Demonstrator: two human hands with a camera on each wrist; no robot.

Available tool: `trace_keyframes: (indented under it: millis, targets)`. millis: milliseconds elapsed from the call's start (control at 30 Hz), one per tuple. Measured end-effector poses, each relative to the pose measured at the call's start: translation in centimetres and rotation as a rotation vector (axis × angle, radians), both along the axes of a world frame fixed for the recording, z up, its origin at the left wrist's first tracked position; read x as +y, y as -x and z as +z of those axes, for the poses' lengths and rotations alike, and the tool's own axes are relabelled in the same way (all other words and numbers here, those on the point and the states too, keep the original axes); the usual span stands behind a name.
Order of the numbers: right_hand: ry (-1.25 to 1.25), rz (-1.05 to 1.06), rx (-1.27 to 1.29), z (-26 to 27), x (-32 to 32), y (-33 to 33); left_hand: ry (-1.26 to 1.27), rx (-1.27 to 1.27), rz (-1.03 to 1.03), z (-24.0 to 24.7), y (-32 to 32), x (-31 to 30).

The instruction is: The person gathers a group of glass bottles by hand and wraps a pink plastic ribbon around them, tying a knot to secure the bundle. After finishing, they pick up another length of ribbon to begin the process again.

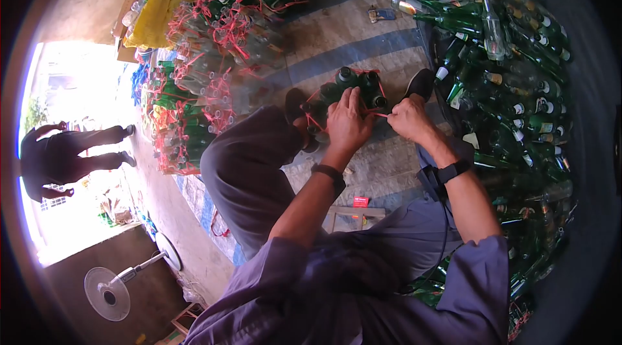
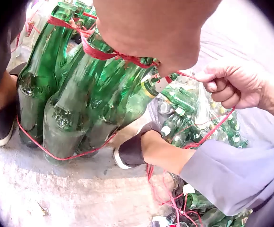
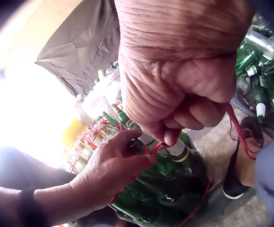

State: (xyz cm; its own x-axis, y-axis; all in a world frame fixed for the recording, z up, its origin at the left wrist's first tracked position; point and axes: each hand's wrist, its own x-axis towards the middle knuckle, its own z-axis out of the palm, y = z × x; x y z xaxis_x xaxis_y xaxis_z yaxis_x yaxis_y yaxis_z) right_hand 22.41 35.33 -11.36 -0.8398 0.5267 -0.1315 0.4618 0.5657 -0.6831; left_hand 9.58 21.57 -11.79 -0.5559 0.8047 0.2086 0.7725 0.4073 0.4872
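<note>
Concrete floor, bottle heaps around. Left hand presses red string onto bundled bottles; right hand pinches string end. I'd keep tension constant.

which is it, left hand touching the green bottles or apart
Touching. The head view shows the left hand lying flat on the tops of the green bottles, no gap; the right wrist view shows its fingers on a bottle top.
</note>
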Motion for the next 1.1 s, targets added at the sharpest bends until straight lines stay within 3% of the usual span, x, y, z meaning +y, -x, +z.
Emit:
trace_keyframes:
  millis: [167, 667, 1100]
  targets:
    - [-0.145, 0.099, -0.027, -0.8, 1.1, -0.4, 0.029, -0.003, -0.012, -0.1, 0.2, 0.0]
    - [-0.080, 0.056, -0.047, -2.0, 1.5, -1.1, 0.030, 0.038, 0.001, -0.4, 0.1, 0.5]
    - [-0.072, 0.088, 0.012, 4.7, 1.0, 0.3, 0.028, 0.002, 0.028, -0.4, 0.2, 0.6]
